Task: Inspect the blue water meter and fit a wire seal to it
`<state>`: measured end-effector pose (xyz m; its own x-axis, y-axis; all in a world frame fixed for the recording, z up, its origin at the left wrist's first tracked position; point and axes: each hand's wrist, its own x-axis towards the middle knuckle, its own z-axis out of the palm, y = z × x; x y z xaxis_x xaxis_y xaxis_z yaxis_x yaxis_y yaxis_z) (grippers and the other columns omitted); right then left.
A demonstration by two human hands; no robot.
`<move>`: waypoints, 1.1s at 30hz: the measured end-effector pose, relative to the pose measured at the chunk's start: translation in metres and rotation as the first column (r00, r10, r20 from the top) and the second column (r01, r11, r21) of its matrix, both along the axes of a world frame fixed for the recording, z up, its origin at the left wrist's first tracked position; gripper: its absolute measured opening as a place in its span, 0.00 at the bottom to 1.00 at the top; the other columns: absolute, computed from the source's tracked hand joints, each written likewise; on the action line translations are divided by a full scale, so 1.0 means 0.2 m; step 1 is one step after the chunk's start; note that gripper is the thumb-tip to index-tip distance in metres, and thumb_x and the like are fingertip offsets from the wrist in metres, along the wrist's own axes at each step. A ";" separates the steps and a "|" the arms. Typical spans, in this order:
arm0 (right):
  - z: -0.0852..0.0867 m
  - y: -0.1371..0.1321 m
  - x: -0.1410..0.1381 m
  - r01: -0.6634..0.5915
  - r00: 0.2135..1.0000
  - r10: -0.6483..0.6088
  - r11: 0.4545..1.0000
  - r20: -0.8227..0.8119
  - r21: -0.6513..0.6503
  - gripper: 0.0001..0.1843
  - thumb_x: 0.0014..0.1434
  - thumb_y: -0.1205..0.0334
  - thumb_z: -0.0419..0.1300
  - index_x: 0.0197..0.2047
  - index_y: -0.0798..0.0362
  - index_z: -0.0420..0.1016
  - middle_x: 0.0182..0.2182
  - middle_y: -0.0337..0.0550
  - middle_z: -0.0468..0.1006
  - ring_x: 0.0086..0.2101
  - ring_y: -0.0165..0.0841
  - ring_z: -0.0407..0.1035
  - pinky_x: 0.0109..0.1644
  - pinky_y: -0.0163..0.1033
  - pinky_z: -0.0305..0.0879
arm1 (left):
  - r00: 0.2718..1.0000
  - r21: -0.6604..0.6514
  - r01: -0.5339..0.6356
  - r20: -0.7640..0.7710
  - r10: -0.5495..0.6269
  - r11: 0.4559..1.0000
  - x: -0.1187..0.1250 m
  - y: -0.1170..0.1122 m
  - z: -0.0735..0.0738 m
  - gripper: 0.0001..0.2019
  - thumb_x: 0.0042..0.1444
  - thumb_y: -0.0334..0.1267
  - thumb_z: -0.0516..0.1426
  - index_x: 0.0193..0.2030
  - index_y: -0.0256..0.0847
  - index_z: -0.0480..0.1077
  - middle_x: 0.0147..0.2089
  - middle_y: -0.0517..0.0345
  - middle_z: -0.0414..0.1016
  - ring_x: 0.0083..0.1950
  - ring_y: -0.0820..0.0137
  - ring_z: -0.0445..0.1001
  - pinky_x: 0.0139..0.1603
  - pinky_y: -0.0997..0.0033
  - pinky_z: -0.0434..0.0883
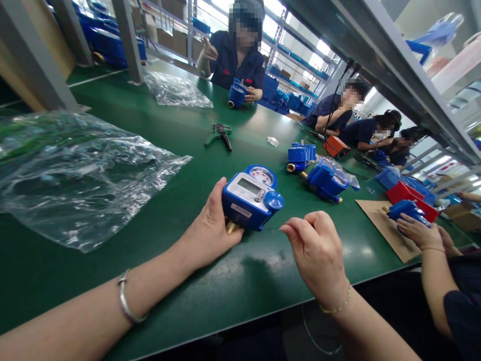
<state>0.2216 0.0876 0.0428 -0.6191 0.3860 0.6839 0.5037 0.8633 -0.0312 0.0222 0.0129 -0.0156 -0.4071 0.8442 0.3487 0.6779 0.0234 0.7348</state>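
My left hand [210, 225] is closed around the left side of a blue water meter [244, 210], tilted above the green table. The meter has a grey display, a round dial, a blue round cap and a brass pipe end at its lower left. Just right of it is my right hand [317, 255], thumb and fingertips pinched together. A faint thin line shows between the meter and these fingertips; what they hold is too small to make out. Beyond the meter lie green-handled pliers [220, 136] and a small clear plastic piece [272, 142].
Two more blue meters [326, 179] rest at the right. Clear plastic bags [86, 175] cover the left of the green table [158, 301]. A co-worker [240, 55] across holds a meter. Another person's hands [421, 233] hold one above cardboard [379, 225]. Grey posts [130, 40] stand behind.
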 end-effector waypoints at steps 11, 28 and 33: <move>0.00 -0.02 -0.01 -0.019 1.000 0.019 1.000 0.001 0.022 0.10 0.64 0.60 0.55 0.34 0.55 0.73 0.29 0.43 0.63 0.31 0.33 0.59 0.34 0.38 0.58 | 0.988 0.072 -0.135 -0.060 0.139 0.988 0.17 -0.16 0.07 0.22 0.52 0.44 0.57 0.51 0.39 0.58 0.49 0.49 0.62 0.49 0.57 0.66 0.49 0.54 0.68; -0.02 0.00 -0.02 -0.044 0.999 0.044 0.999 0.000 0.023 0.11 0.65 0.59 0.54 0.34 0.55 0.73 0.29 0.43 0.64 0.32 0.33 0.59 0.35 0.38 0.58 | 0.529 -0.137 0.159 0.848 0.033 0.978 0.37 -0.03 0.02 0.16 0.58 0.35 0.51 0.53 0.39 0.60 0.58 0.46 0.63 0.39 0.68 0.75 0.46 0.61 0.73; -0.02 -0.01 -0.05 -0.057 0.998 0.057 0.998 0.003 0.038 0.10 0.65 0.61 0.54 0.34 0.54 0.73 0.29 0.43 0.64 0.32 0.33 0.59 0.35 0.38 0.58 | 0.470 -0.095 0.150 0.883 0.013 0.984 0.38 -0.01 0.00 0.15 0.55 0.35 0.54 0.49 0.38 0.62 0.55 0.45 0.66 0.37 0.68 0.75 0.43 0.62 0.74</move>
